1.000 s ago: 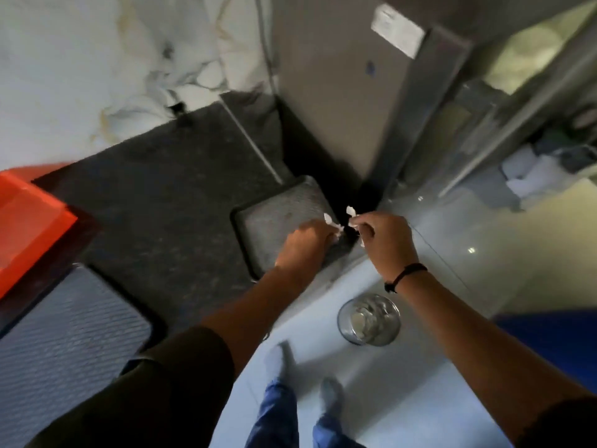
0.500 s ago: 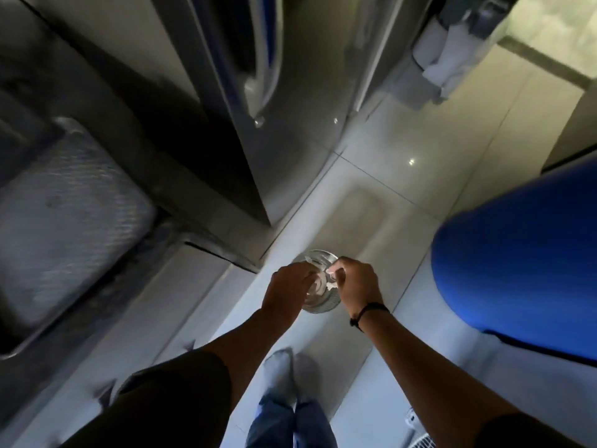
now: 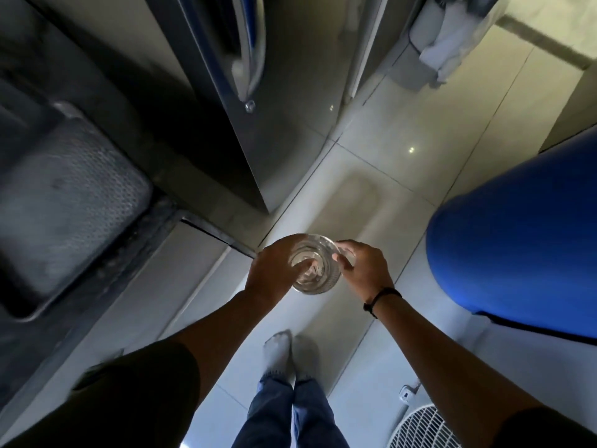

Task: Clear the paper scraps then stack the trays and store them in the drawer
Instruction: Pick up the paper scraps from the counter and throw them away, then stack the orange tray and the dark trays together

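Both arms reach down over the tiled floor point(image 3: 403, 176). Left hand point(image 3: 271, 276) pokes fingers into the clear round glass jar point(image 3: 318, 270), on white paper scraps point(image 3: 311, 271); right hand point(image 3: 363, 270) curls loosely beside its rim. Grey textured tray point(image 3: 68, 205) lies far left.

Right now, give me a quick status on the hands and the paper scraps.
Left hand fingers inside clear container; right hand at its rim. Paper scraps inside. Grey tray on counter, unstacked. Nothing blocking.
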